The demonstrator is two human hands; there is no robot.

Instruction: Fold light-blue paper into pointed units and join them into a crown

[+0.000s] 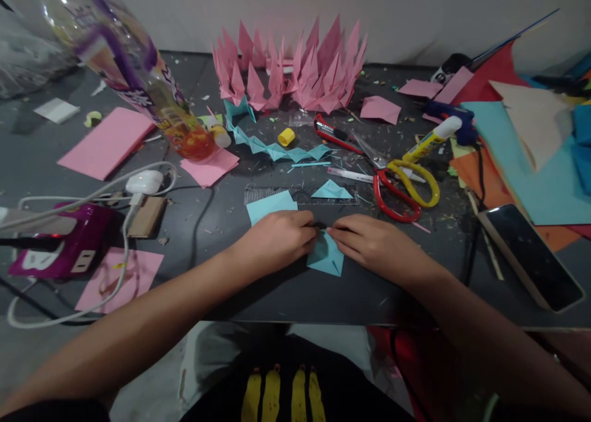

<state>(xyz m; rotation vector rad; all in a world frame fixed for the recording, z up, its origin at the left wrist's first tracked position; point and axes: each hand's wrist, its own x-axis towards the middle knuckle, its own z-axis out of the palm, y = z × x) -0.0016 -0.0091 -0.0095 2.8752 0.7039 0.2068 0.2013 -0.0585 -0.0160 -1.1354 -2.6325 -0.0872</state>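
Note:
A small light-blue sheet of origami paper (325, 257) lies on the dark table in front of me. My left hand (282, 240) has its fingers bunched on the sheet's upper left edge. At the upper right corner, my right hand (372, 243) pinches the same sheet, and the fingertips partly hide its top. Just behind the left hand is another light-blue sheet (271, 206), resting on a clear ruler (302, 195). A folded blue paper piece (331, 190) sits on the ruler's right part. Farther back curves a chain of folded blue pieces (274, 151).
Pink folded-paper spikes (290, 71) stand by the wall. Scissors (399, 191), a red cutter (337, 133) and a glue stick (431, 138) lie right, beyond them a phone (530, 255). A tilted bottle (152, 83) and a purple power strip (64, 243) with cables occupy the left.

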